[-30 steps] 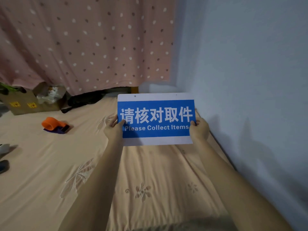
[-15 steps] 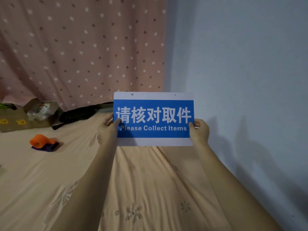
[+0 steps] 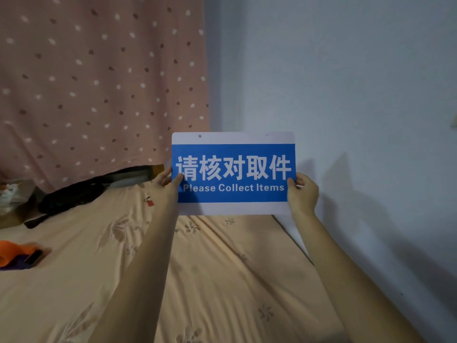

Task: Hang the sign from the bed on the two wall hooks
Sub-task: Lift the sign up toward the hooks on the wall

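Note:
I hold a white sign with a blue panel (image 3: 233,173), reading "Please Collect Items", upright in the air above the bed (image 3: 210,268). My left hand (image 3: 167,186) grips its left edge and my right hand (image 3: 303,194) grips its right edge. A small hole shows in the sign's white top strip on the left; a second one on the right is barely visible. A small pale object, possibly a hook (image 3: 453,123), shows on the wall at the far right edge. The second hook is not in view.
The bluish wall (image 3: 346,95) runs along the bed's right side. A pink dotted curtain (image 3: 99,82) hangs behind. An orange tape dispenser (image 3: 14,253) lies at the left, with a dark bag (image 3: 71,196) and a box with a plastic bag (image 3: 12,199) beyond.
The sign has risen off the bed level and my view has tilted up and turned right toward the wall. Both hands keep their grip on the sign's edges.

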A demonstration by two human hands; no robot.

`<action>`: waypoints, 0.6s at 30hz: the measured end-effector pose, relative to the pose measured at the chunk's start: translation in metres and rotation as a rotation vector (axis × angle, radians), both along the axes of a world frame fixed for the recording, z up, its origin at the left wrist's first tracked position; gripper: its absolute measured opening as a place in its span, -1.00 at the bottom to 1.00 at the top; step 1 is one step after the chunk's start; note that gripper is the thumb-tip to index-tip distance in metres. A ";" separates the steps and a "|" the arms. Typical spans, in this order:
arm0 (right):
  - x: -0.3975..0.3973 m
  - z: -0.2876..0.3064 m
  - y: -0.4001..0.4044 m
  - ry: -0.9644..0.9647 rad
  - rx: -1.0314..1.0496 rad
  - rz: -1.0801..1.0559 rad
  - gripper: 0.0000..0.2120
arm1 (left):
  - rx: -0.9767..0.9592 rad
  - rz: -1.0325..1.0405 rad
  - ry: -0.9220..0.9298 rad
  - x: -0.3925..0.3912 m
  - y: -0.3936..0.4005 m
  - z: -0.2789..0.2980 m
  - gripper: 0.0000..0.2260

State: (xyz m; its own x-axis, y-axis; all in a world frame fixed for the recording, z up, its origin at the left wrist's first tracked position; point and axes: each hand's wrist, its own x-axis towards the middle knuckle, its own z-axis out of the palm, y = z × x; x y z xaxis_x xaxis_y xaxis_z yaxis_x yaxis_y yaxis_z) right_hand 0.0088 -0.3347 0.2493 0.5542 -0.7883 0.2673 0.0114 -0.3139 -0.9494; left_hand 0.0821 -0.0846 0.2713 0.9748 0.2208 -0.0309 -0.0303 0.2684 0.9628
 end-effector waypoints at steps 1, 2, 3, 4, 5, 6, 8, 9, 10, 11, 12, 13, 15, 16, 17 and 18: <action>-0.004 0.002 -0.001 0.001 -0.009 -0.017 -0.84 | -0.004 -0.018 -0.004 0.001 -0.003 0.001 -0.64; -0.008 0.003 -0.002 0.001 -0.016 -0.033 -0.84 | -0.009 -0.033 -0.008 0.001 -0.006 0.002 -0.64; -0.011 0.005 -0.003 -0.003 -0.020 -0.048 -0.84 | -0.016 -0.047 -0.010 0.001 -0.008 0.003 -0.63; -0.014 0.006 -0.004 -0.010 -0.021 -0.062 -0.83 | -0.024 -0.059 -0.014 0.001 -0.011 0.004 -0.63; -0.018 0.008 -0.004 -0.021 -0.020 -0.076 -0.83 | -0.032 -0.070 -0.019 0.002 -0.013 0.004 -0.62; -0.021 0.011 -0.005 -0.036 -0.022 -0.088 -0.82 | -0.036 -0.085 -0.022 0.002 -0.014 0.006 -0.62; -0.028 0.014 -0.006 -0.055 -0.038 -0.106 -0.83 | -0.043 -0.113 -0.031 0.002 -0.018 0.007 -0.62; -0.032 0.016 -0.007 -0.058 -0.045 -0.115 -0.83 | -0.047 -0.126 -0.036 0.003 -0.020 0.008 -0.62; -0.035 0.016 -0.008 -0.063 -0.045 -0.128 -0.83 | -0.048 -0.142 -0.040 0.002 -0.023 0.009 -0.61; -0.038 0.016 -0.009 -0.071 -0.036 -0.141 -0.83 | -0.051 -0.155 -0.043 0.002 -0.025 0.010 -0.61; -0.042 0.016 -0.010 -0.079 -0.026 -0.154 -0.82 | -0.052 -0.165 -0.042 0.001 -0.028 0.012 -0.62; -0.047 0.016 -0.012 -0.081 -0.018 -0.166 -0.81 | -0.054 -0.176 -0.043 0.000 -0.031 0.014 -0.62; -0.059 0.014 -0.015 -0.078 -0.021 -0.183 -0.80 | -0.050 -0.198 -0.051 -0.003 -0.037 0.017 -0.62; -0.065 0.013 -0.017 -0.075 -0.022 -0.194 -0.79 | -0.046 -0.213 -0.057 -0.005 -0.040 0.018 -0.62; -0.073 0.013 -0.018 -0.073 -0.022 -0.209 -0.78 | -0.045 -0.231 -0.064 -0.007 -0.043 0.019 -0.61; -0.080 0.012 -0.019 -0.075 -0.024 -0.231 -0.78 | -0.048 -0.252 -0.070 -0.010 -0.046 0.020 -0.61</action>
State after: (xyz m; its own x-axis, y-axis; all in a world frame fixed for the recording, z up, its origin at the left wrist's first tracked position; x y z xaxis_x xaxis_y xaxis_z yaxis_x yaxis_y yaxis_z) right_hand -0.0715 -0.3538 0.2617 0.3380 -0.8846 0.3213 0.0067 -0.3392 -0.9407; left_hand 0.0717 -0.1311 0.2910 0.9990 -0.0293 0.0336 -0.0224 0.3207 0.9469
